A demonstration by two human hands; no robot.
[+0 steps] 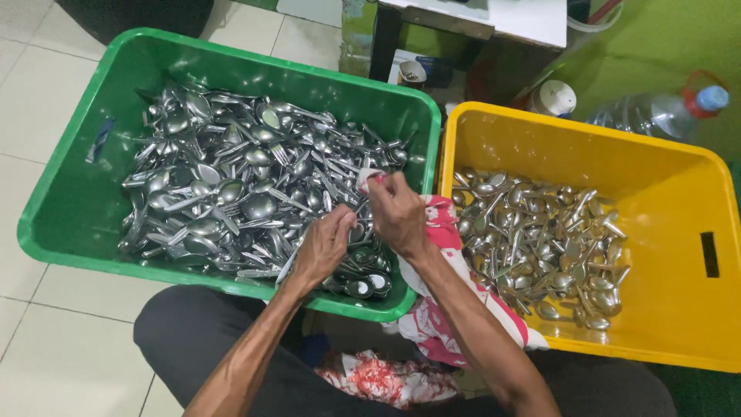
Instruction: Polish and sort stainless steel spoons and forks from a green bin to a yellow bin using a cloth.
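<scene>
While the two hands met over the near right corner of the green crate (73,193), a piece of cutlery (356,207) was being worked between them; only a short stretch of its metal showed, so spoon or fork could not be told. The right hand (397,212) was closed round a pink-and-white cloth (444,232), pinching a fold of it about the upper end of the piece. The left hand (324,243) was curled shut low on the handle, knuckles up. The cloth trailed from the right hand down over the crate's rim and onto the person's lap.

Beneath the hands, the green crate held a deep, tangled heap of spoons and forks (231,185), piled toward its right side. Just beside it, rims touching, stood a yellow crate (695,193) with a shallower layer of spoons (540,247) lying flatter.

Judgement: the step in hand looked like wiping one piece with the cloth, midway rather than finished, since both hands were on it. The next move would call for the cloth hand to loosen, and for the piece to be carried clear of the green rim without snagging the heap or dragging the cloth along.

Further out: a crumpled red-and-white cloth (386,378) lay on the lap, and both crates sat on a pale tiled floor (31,93). Beyond the yellow crate lay a clear water bottle (656,112) with a blue cap, and a white-lidded container (556,96) near a table leg.
</scene>
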